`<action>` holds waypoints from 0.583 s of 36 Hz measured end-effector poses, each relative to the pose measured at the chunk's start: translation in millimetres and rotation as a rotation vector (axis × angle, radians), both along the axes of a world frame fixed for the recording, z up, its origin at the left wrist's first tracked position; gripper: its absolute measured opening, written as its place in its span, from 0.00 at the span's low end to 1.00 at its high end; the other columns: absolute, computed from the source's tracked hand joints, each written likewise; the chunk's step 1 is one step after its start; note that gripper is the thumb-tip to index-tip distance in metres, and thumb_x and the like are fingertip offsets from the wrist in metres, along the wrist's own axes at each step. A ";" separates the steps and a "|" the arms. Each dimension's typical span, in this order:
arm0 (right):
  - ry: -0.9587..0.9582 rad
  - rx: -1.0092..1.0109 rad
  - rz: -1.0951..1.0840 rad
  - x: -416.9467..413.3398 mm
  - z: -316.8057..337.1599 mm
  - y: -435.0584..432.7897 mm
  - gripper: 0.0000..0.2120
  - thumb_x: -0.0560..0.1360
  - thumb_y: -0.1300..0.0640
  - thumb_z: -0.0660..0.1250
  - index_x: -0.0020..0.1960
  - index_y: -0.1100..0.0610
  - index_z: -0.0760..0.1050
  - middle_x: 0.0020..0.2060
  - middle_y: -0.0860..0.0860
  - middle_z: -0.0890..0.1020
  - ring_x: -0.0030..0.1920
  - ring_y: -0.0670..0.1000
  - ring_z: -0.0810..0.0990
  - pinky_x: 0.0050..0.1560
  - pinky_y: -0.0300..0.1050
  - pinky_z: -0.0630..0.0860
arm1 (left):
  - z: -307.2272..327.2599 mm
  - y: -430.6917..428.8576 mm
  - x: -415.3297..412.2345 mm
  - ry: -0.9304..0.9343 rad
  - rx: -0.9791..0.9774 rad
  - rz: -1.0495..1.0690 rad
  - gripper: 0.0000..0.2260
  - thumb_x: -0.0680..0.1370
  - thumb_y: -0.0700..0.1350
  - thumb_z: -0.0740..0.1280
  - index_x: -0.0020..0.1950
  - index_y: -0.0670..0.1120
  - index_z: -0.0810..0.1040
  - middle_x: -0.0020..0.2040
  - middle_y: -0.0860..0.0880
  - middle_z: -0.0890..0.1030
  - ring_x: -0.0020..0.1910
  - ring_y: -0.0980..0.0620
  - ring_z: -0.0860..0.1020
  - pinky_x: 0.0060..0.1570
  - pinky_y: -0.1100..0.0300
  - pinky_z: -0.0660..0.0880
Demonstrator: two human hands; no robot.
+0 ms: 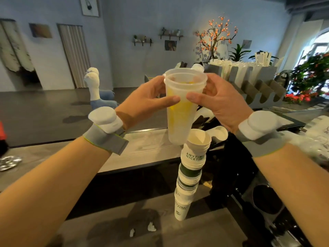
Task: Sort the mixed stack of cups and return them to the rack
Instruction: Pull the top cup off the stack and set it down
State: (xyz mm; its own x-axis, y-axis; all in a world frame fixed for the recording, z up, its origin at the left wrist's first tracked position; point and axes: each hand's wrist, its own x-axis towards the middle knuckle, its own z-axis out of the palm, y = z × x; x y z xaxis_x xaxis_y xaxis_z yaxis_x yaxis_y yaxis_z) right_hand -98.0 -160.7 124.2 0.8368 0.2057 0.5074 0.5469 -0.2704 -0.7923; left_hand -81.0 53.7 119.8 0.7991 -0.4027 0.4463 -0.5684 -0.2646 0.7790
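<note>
Both my hands hold nested translucent plastic cups (181, 111) with a yellow print up in front of me. My left hand (147, 100) grips them from the left, thumb across the front. My right hand (219, 102) grips the rim and upper wall from the right. Below them a tall mixed stack of white and green paper cups (191, 173) stands on the counter, its top cup open. The grey cup rack (256, 86) with slanted slots stands at the back right, holding white cups and lids.
A wooden counter (146, 154) runs across the middle, with bits of white paper (151, 227) on the lower surface. A black machine (258, 193) fills the right side. Flowering plants (311, 75) stand behind the rack. Crumpled foil (8, 163) lies far left.
</note>
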 end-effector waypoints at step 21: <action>0.437 -0.216 0.213 -0.9 -205.8 112.0 0.34 0.66 0.50 0.80 0.67 0.48 0.68 0.58 0.41 0.78 0.58 0.41 0.78 0.55 0.37 0.76 | -210.2 130.1 -24.5 0.448 0.100 0.085 0.33 0.69 0.56 0.78 0.71 0.59 0.71 0.66 0.57 0.78 0.66 0.55 0.75 0.64 0.49 0.75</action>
State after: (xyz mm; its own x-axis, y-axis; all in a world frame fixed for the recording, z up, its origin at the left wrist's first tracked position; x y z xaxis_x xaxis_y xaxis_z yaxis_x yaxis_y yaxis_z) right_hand -98.9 -48.8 -81.5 0.8891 0.4552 0.0482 0.2389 -0.3715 -0.8972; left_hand -105.4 183.8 -90.4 0.9363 -0.3511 0.0116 -0.1546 -0.3821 0.9111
